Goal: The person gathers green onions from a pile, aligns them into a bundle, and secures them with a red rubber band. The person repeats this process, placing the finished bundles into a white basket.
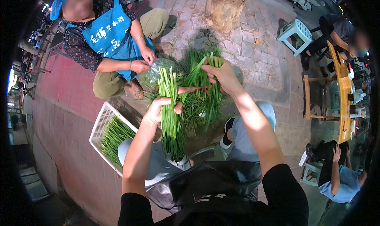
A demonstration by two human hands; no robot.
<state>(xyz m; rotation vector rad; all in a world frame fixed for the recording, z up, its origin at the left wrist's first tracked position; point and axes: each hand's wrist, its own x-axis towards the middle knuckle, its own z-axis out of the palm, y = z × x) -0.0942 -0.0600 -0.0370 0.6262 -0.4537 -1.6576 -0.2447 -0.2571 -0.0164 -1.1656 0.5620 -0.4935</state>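
My left hand (pixel 156 109) grips an upright bundle of garlic chives (pixel 172 128), pale cut ends at the top and dark leaf tips hanging down. My right hand (pixel 222 73) pinches a smaller bunch of chives (pixel 213 102) near its pale stems, with the leaves drooping below. Under and between the hands lies a heap of loose chives (pixel 193 119) on the ground. A red band (pixel 202 88) crosses the chives between my hands. To the left, a white plastic crate (pixel 95 131) holds more chives (pixel 115 138).
Across from me a person in a blue apron (pixel 104 36) sits, hands at a clear plastic bag (pixel 157 70). A tree trunk (pixel 227 9) rises beyond the heap. On the right are a plastic stool (pixel 295 36), a wooden table (pixel 344 98) and seated people.
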